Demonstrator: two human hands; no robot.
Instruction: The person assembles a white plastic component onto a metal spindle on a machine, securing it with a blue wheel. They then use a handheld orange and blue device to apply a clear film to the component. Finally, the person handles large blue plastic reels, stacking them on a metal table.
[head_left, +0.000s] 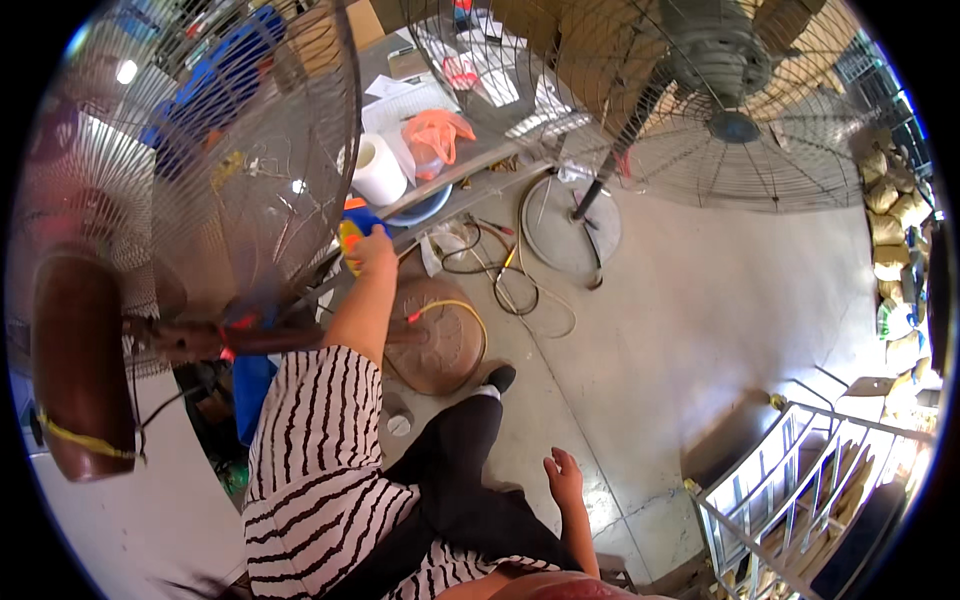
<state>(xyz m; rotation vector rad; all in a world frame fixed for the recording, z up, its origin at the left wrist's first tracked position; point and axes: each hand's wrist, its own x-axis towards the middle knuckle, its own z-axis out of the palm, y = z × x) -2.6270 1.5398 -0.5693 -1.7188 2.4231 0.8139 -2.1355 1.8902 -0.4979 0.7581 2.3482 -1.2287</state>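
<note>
My left hand [374,254] reaches forward past the bench edge, its fingers closed on a blue and yellow object [350,240] with some orange on it; I cannot make out its kind. Just beyond stands a white roll [380,172], beside a pinkish-orange plastic bag [437,132]. A blue basin [422,208] shows partly under them. Low on the right, my right hand [565,478] hangs over the floor, fingers loosely apart and holding nothing.
A caged fan [734,126] on a round grey base [545,235] stands ahead. Another fan, with a brown motor housing [82,360], crowds the left above a round brown base [437,345]. Cables [512,285] lie on the floor. A metal rack [790,480] stands at right.
</note>
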